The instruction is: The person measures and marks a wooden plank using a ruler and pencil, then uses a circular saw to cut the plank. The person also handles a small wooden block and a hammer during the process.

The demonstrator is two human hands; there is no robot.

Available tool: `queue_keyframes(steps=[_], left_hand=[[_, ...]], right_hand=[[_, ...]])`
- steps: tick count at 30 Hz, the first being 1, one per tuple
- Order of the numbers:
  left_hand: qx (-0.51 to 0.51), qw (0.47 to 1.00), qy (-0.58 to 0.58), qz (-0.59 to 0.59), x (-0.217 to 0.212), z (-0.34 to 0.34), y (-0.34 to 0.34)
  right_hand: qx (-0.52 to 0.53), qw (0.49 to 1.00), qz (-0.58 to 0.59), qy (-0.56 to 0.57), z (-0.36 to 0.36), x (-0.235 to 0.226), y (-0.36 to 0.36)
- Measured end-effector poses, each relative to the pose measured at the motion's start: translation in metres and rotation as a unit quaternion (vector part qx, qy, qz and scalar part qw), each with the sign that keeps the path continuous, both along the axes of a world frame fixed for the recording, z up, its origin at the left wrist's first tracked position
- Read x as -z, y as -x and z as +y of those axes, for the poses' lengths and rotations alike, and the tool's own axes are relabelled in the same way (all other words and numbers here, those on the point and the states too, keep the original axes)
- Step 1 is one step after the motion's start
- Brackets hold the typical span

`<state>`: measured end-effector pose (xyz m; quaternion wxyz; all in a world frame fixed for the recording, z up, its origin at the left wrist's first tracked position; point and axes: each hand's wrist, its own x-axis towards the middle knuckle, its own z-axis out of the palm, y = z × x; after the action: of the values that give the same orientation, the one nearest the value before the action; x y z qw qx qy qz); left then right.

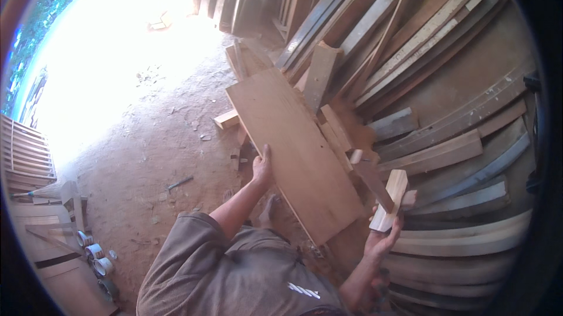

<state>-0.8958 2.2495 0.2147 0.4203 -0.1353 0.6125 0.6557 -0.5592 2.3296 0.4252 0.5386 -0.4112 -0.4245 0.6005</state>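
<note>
Basically, left hand [263, 169] is at the left long edge of the broad flat board [299, 151], thumb on the top face; fingers mostly hidden, can't tell how far closed. Right hand [382, 242], just right of the board's near end, is curled around the near part of a pale wooden block [397, 186]; darker wooden bar [373, 180] meets it, joint unclear. Board's mid-scene, slanting far left to near right. Probably stiff, moderately heavy, not slippery; best held by both long edges. Planks [451, 234] stacked right.
</note>
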Motion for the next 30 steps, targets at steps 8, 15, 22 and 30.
queue_keyframes(steps=[8,15,22,30], left_hand=[[0.089,0.945,-0.283,-0.134,-0.114,-0.146,0.057],[0.077,0.951,-0.299,-0.007,-0.169,-0.273,0.148],[0.046,0.965,-0.229,0.119,-0.222,-0.342,0.223],[0.015,0.932,-0.262,0.249,-0.229,-0.332,0.295]], right_hand=[[-0.191,0.939,-0.281,-0.056,-0.056,-0.029,0.118],[-0.309,0.94,-0.139,-0.038,-0.122,-0.001,0.267],[-0.378,0.921,-0.075,-0.051,-0.151,-0.021,0.372],[-0.428,0.892,-0.109,-0.094,-0.139,0.018,0.476]])
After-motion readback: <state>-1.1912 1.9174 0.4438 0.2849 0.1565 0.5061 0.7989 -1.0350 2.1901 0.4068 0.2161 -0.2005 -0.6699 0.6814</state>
